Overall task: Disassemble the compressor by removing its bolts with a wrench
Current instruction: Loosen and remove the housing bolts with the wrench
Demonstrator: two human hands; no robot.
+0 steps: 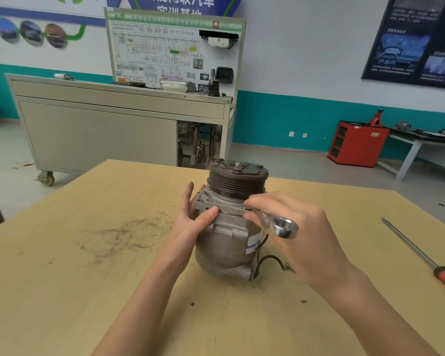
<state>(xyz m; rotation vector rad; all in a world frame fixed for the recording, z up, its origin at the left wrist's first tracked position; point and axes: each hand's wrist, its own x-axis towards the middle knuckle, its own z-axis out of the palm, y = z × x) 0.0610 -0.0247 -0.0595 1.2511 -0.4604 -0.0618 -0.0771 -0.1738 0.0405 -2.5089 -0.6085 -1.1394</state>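
Compressor (pixel 229 227) stands upright mid-bench (pixel 88 278), left hand (pixel 193 222) steadying its housing with fingers mostly straight and thumb pressed on the flange, right hand (pixel 293 227) gripping the ratcheting wrench (pixel 278 224) by its upper body.

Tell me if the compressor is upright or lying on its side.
Upright. The compressor stands on end on the table, pulley on top; the left hand steadies it, the right hand grips a wrench.
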